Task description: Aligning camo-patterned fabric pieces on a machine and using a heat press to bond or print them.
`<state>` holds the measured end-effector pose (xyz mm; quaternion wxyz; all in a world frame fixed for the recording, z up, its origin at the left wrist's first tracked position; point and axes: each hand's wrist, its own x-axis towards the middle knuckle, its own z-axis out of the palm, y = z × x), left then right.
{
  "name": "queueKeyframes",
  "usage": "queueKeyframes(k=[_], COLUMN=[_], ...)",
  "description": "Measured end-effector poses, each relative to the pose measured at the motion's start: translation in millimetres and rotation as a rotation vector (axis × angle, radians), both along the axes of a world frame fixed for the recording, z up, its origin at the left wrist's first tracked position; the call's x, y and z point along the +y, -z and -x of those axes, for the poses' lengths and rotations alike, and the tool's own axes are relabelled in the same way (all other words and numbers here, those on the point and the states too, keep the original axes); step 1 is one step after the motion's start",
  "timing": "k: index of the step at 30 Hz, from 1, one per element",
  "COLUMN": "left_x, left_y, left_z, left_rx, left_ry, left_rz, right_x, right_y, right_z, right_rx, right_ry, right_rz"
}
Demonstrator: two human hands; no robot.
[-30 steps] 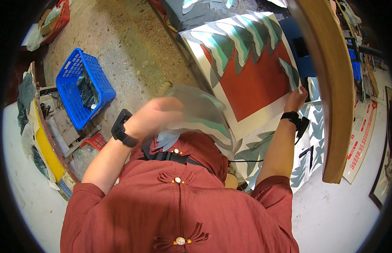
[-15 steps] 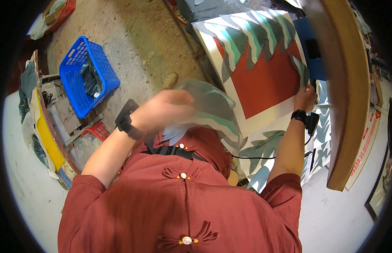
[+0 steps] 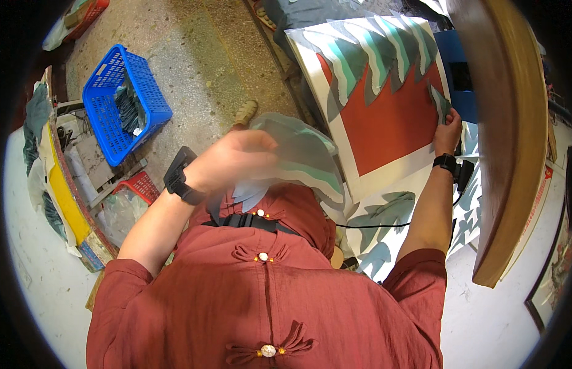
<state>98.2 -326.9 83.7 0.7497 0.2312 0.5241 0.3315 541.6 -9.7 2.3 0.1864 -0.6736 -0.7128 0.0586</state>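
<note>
The red and white panel (image 3: 384,123), edged with teal leaf shapes, is being steadied at its right edge by the right hand (image 3: 447,130), fingers closed on that edge as before; a translucent teal-striped sheet (image 3: 301,157) is being carried nearer it by the left hand (image 3: 233,161), fingers pinching it; the blue basket (image 3: 123,104) is being left behind on the floor.
</note>
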Motion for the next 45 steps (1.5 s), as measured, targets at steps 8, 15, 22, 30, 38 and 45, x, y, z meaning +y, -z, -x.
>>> queueKeyframes(k=[8,15,22,30,38,45], left_x=[4,7,10,16,39,54], left_y=[1,5,6,-3,-12,-19], left_z=[0,0,-2,-5,-19,-36], left_rx=[-0.014,-0.011,-0.043,-0.029,-0.045,-0.036], left_ry=[0.022,0.036,0.02,0.033,0.017,-0.037], left_rz=[0.011,0.0,0.001,-0.012,-0.024,-0.008], right_x=[5,1,-19,-16,-186,-235], right_y=[0,2,0,-38,-127,-122], right_z=[-10,-2,12,33,129,114], right_rx=[-0.054,0.005,-0.272,-0.062,0.735,0.897], right_ry=[-0.076,-0.076,-0.186,-0.115,-0.356,-0.125], right_rz=[0.112,0.041,-0.067,0.114,0.573,0.717])
